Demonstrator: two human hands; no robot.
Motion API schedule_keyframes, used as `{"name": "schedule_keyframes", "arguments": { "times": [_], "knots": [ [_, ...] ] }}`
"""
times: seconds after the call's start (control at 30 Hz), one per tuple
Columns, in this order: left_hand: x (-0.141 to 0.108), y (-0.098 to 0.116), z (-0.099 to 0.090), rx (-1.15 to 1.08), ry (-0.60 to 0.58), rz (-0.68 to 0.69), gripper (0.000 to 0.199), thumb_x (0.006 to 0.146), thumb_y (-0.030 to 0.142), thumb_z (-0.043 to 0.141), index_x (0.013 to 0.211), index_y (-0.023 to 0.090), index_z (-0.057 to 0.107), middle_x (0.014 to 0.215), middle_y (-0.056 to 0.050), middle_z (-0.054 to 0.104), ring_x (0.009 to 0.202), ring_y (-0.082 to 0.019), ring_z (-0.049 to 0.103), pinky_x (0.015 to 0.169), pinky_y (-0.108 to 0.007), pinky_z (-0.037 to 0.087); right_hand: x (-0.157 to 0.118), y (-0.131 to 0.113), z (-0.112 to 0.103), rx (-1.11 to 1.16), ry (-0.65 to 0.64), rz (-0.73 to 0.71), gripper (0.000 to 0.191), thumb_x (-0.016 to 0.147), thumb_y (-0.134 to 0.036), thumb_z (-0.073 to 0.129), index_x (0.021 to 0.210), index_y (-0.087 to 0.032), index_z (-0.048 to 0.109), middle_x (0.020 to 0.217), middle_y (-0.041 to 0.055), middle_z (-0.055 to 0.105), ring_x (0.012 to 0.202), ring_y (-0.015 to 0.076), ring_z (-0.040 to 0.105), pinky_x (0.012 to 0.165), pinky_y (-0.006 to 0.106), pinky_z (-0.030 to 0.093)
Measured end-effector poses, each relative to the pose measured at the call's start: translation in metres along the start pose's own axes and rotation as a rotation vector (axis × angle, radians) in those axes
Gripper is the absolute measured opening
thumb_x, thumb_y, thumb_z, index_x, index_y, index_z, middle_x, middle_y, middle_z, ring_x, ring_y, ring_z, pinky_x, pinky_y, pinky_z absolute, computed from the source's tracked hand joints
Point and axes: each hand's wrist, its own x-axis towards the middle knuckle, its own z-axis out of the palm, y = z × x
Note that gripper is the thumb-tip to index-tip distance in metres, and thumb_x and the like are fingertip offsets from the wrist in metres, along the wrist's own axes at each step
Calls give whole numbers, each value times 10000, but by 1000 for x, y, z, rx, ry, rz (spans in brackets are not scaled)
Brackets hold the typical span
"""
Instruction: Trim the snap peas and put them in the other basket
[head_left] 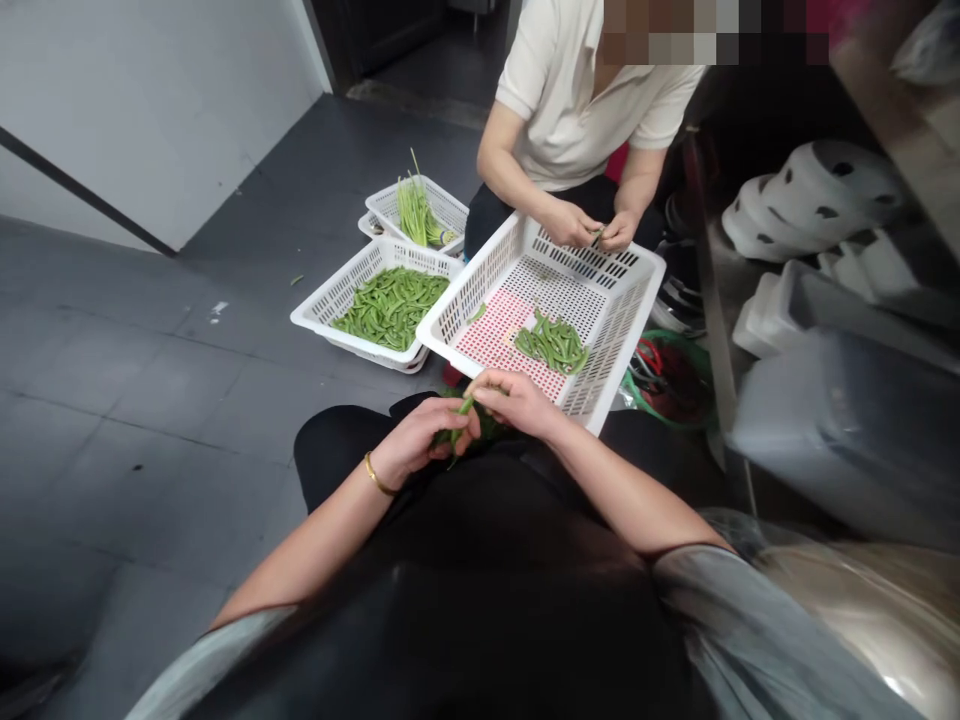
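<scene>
Low in front of me, my left hand point(427, 432) is closed around a green pea pod point(456, 436). My right hand point(516, 402) meets it from the other side, thumb and finger pinched at the pod's upper tip. More green shows below and behind my fingers, mostly hidden. Just beyond my hands a large white plastic basket point(471, 262) is tilted, with a small heap of pea pods point(553, 343) on its red-and-white perforated bottom. To its left, a second white basket point(319, 318) holds a big pile of pea pods point(394, 305).
Across from me a person in a white shirt point(559, 130) works with both hands over the basket's far rim. Behind the pile stands a basket with long green stalks point(420, 212). White containers point(817, 195) and grey bins point(840, 430) line a shelf at right.
</scene>
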Motion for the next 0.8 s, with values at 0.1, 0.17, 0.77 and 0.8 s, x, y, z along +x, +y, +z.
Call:
{"name": "schedule_keyframes", "arguments": {
  "times": [0.1,0.17,0.77,0.8],
  "knots": [
    [-4,3,2,-25,-9,-5,267,765,323,541,725,79,642,521,-57,580,355,-60,379,313,-170,181,-5,-10,4,-415,12,-292,220,862,-336,545,727,-162,558,577,-38,512,515,68,458,501,188,353],
    [-5,3,3,-66,51,-8,247,763,331,575,730,93,630,560,-58,597,363,-62,399,302,-163,186,-8,-14,2,-623,59,-456,236,882,-302,529,691,-164,542,616,-20,543,572,80,493,561,199,369],
    [-4,-14,-9,-405,614,422,299,668,231,755,721,147,473,621,45,506,405,-16,357,326,-119,213,-35,-30,-18,-999,367,-565,267,909,-329,504,702,-180,584,621,12,583,555,114,517,564,228,394],
    [-5,-13,-11,-340,634,450,295,676,250,754,741,151,484,592,54,489,402,-22,352,325,-125,209,-40,-34,-22,-969,346,-503,231,888,-351,539,747,-179,602,605,-3,574,523,106,498,543,223,387]
  ]
}}
